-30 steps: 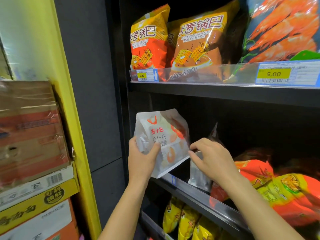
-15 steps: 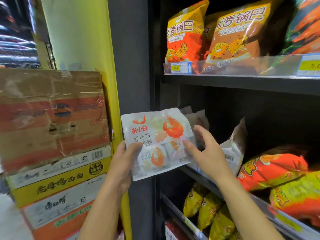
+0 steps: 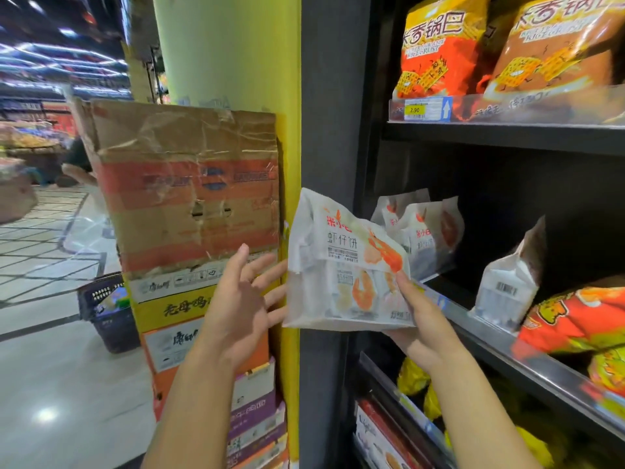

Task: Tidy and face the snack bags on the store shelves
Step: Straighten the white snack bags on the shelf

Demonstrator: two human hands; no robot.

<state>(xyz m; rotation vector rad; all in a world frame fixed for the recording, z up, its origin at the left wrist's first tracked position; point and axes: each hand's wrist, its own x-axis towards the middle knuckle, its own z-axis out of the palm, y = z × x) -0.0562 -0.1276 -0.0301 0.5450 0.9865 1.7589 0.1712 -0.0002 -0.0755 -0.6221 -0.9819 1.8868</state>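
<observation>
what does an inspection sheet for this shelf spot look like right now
surface: middle shelf part bare at its left end
job's things: white shrimp cracker bag held off the shelf; matching bags upright on it; one white bag turned barcode-out
clutter: orange bags lying flat
grippers: right hand grips the bag; left hand open beside it
cables: nothing seen
surroundings: stacked cartons, basket on floor

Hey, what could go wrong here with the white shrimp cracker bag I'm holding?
The white shrimp cracker bag hangs out past the shelf edge, apparently pinched only at its lower corner by the right hand; the left hand is open beside it, so it might slip. Pushing it back in could topple the white bags standing behind it, or the backwards-facing bag.
</observation>
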